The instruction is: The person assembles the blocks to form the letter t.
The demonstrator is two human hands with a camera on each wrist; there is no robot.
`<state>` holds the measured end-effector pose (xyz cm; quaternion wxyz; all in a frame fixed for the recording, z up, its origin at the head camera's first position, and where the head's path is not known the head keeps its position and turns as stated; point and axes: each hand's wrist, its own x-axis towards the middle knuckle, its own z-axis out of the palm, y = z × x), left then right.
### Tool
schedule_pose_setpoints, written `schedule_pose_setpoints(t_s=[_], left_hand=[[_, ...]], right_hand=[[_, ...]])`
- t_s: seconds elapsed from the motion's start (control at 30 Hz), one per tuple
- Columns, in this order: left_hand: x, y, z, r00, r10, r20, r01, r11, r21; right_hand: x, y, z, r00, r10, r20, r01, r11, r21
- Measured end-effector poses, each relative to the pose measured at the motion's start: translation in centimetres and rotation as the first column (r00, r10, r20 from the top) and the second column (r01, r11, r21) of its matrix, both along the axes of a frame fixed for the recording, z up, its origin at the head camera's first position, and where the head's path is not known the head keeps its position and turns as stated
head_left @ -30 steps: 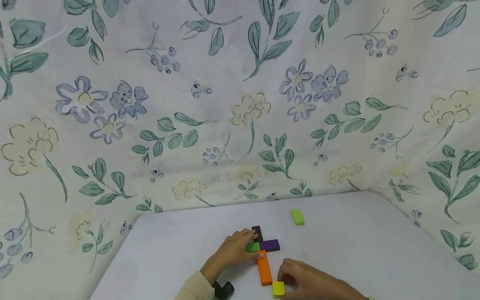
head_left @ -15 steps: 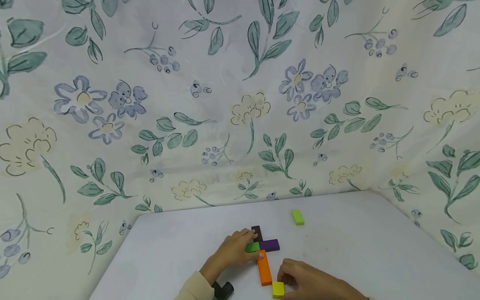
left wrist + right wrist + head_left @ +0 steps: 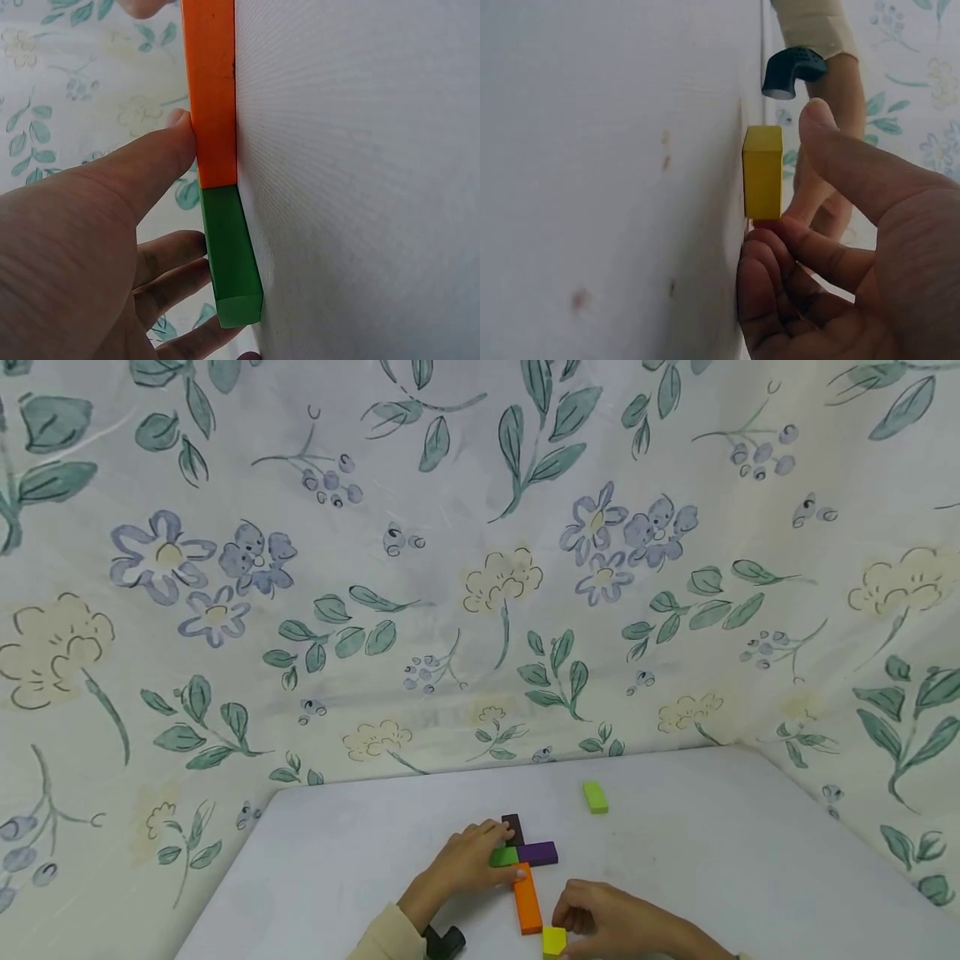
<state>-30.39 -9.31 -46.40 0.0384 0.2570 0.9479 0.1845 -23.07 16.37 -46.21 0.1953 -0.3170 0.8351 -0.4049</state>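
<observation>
Flat coloured blocks lie joined on the white table. My left hand rests over the green block, its thumb on the orange block. Its fingers reach past the green block toward the dark brown block. A purple block extends to the right of the green one. My right hand is at the yellow block, near the orange block's lower right corner. Its index finger touches the yellow block's end; in the right wrist view the thumb appears apart from it.
A lime green block lies alone toward the back of the white table. Floral cloth hangs behind and beside it. A black device sits by my left sleeve.
</observation>
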Motion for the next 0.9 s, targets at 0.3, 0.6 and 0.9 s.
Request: schedule_pose_setpoints(t_s=[0.3,0.6,0.9], left_hand=[[0.2,0.0,0.0,1.000,-0.003,-0.011,0.003,1.000,0.002],[0.1,0.0,-0.2,1.000,-0.011,-0.012,0.011,1.000,-0.021],[0.4,-0.1,0.1,1.000,-0.018,-0.024,0.018,1.000,-0.014]], right_hand=[[-0.9,1.1,1.2,0.998,-0.044,-0.048,0.044,0.999,-0.002],[-5.3,3.6,3.2,0.919,-0.239,-0.313,0.269,0.961,0.057],[-9.9,4.8,3.8,0.814,-0.421,-0.399,0.509,0.849,0.141]])
